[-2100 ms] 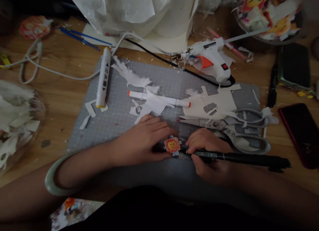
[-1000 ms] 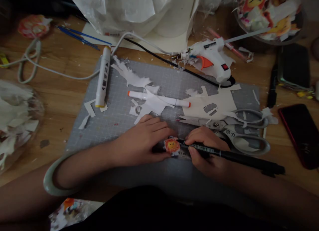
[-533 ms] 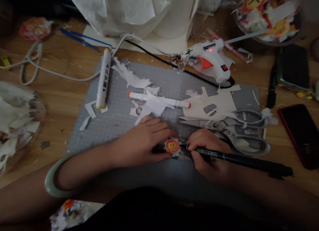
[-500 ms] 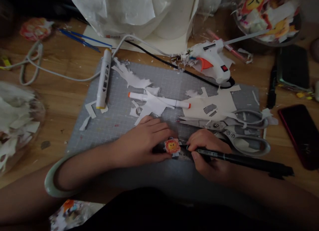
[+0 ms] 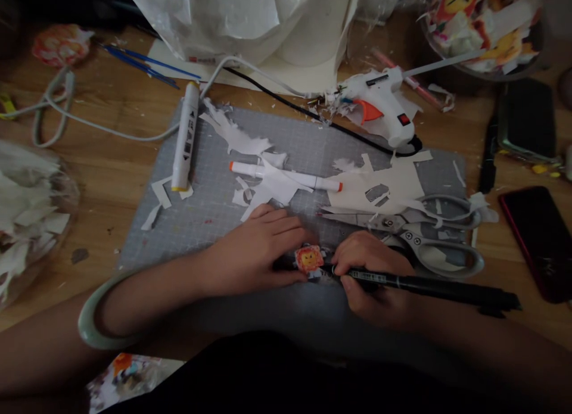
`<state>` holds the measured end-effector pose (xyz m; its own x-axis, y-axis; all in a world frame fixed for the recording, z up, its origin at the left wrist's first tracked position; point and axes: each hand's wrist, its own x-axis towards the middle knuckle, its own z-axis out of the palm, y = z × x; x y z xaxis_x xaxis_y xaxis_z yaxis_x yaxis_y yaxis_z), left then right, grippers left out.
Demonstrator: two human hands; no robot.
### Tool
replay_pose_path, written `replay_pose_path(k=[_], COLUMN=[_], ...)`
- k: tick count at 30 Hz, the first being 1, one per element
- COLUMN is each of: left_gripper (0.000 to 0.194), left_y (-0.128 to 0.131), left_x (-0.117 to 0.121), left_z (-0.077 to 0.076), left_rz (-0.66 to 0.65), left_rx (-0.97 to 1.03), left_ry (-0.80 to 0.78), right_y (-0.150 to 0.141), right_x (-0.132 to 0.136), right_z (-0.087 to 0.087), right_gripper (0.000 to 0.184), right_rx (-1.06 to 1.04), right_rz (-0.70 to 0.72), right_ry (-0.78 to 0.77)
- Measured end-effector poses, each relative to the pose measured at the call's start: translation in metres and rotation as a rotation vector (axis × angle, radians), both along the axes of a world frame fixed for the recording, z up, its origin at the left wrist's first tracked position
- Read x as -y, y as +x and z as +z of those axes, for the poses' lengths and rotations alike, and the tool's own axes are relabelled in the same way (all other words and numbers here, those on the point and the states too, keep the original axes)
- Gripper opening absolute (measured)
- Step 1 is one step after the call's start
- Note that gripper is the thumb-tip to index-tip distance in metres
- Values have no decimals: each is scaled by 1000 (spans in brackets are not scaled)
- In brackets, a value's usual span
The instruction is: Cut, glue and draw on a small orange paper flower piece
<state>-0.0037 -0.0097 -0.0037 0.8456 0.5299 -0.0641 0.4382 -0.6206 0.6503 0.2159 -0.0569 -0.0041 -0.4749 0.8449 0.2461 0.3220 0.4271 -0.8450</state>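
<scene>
A small paper cutout (image 5: pixel 309 258) with a yellow face and a red-orange rim lies low on the grey cutting mat (image 5: pixel 286 310). My left hand (image 5: pixel 263 250) is closed on its left edge, thumb below and fingers above. In my right hand (image 5: pixel 373 271) a black marker pen (image 5: pixel 429 286) is gripped, its tip at the cutout's right edge. Just beyond my right hand lie grey-handled scissors (image 5: pixel 415 223). White paper scraps (image 5: pixel 277 187) and an orange-ended marker (image 5: pixel 243 170) rest beyond my left hand.
A white glue gun (image 5: pixel 384 107) with an orange trigger lies at the back, its black cord crossing the mat. A thick white marker (image 5: pixel 185 137) lies at left. Phones (image 5: pixel 538 241) are at right. A tub of coloured cutouts (image 5: pixel 485 36) and a bag of scraps (image 5: pixel 31 217) flank the mat.
The pen tip has shifted slightly down and left along the cutout's right side. My left hand stays on the cutout. The whole view has moved slightly.
</scene>
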Motion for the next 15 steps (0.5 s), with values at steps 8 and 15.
replay_pose_path(k=[8, 15], left_gripper=[30, 31], left_y=[0, -1], left_x=[0, 0], left_z=[-1, 0], left_rz=[1, 0], left_rx=[-2, -6], left_ry=[3, 10], right_y=[1, 0], right_x=[1, -1], right_z=[-2, -2], right_gripper=[16, 15], right_rx=[27, -4], right_rz=[15, 3], right_ry=[4, 12])
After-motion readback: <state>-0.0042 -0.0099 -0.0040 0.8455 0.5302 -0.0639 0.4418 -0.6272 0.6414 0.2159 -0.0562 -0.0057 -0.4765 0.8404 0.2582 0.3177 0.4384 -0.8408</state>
